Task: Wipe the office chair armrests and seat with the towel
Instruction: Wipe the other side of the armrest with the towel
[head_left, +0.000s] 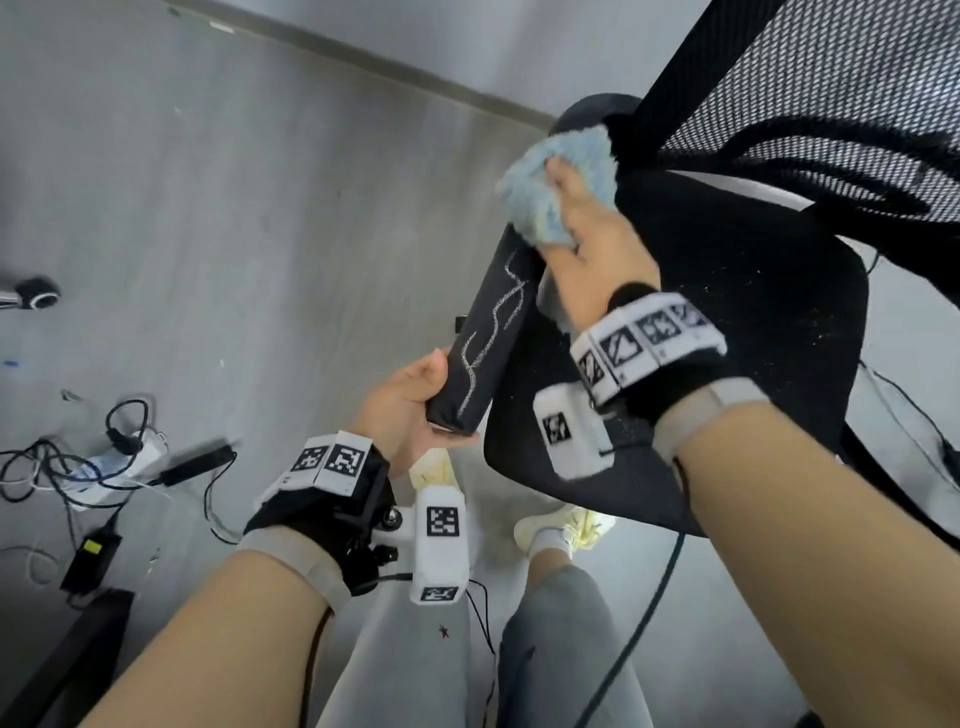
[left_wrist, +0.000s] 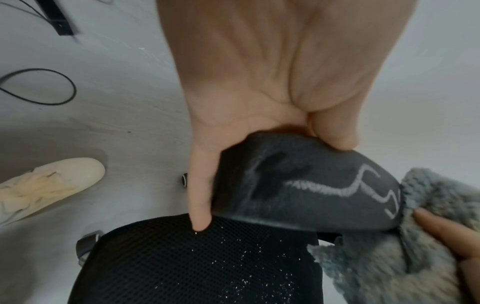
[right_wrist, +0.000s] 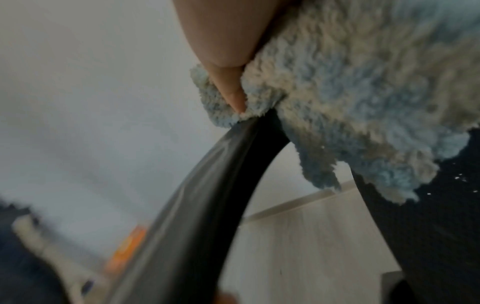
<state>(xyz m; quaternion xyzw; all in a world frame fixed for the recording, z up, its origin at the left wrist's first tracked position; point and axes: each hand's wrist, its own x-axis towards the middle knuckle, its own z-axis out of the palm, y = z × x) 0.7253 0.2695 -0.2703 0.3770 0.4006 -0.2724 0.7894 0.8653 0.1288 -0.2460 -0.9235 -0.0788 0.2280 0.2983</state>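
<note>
A black office chair stands in front of me, its mesh seat (head_left: 753, 322) dusted with white specks (left_wrist: 241, 267). The near armrest (head_left: 485, 338) is dark grey with a white chalk scribble (left_wrist: 335, 189) along its top. My left hand (head_left: 415, 410) grips the armrest's front end, thumb on top and fingers underneath. My right hand (head_left: 587, 244) presses a fluffy light blue towel (head_left: 556, 176) onto the armrest's far part, fingers curled into the cloth. In the right wrist view the towel (right_wrist: 350, 102) drapes over the armrest's edge (right_wrist: 207, 195).
The mesh backrest (head_left: 841, 78) rises at the upper right. Tangled cables, a power strip (head_left: 114, 457) and a black adapter (head_left: 91, 561) lie on the grey floor at left. My pale shoes (head_left: 566, 525) stand under the seat's front edge. A chair castor (head_left: 36, 293) sits at far left.
</note>
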